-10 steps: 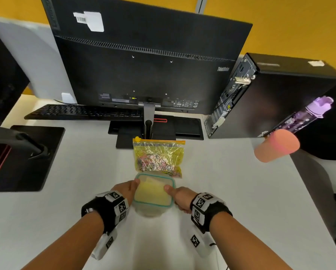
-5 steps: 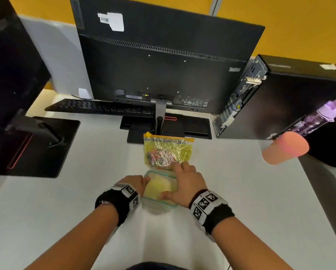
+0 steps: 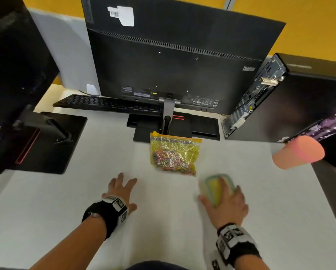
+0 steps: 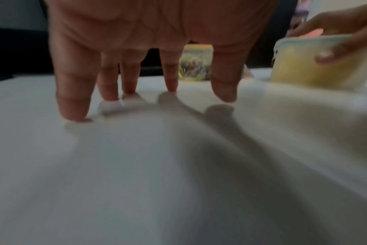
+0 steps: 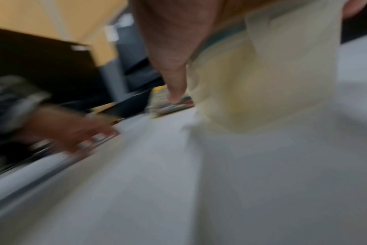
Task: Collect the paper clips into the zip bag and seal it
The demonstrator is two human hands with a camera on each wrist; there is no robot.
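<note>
Right hand (image 3: 224, 204) is gripping the blurred container (image 3: 216, 189); left hand (image 3: 120, 191) is lying spread and released; paper clips (image 3: 171, 159) are showing indistinctly inside the zip bag (image 3: 175, 152)

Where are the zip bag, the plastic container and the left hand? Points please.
zip bag (image 3: 174, 153): head view, middle of the crinkled yellow face over the paper clips.
plastic container (image 3: 215, 189): head view, yellow lid beside the fingers.
left hand (image 3: 119, 189): head view, back of the hand, fingers spread.
</note>
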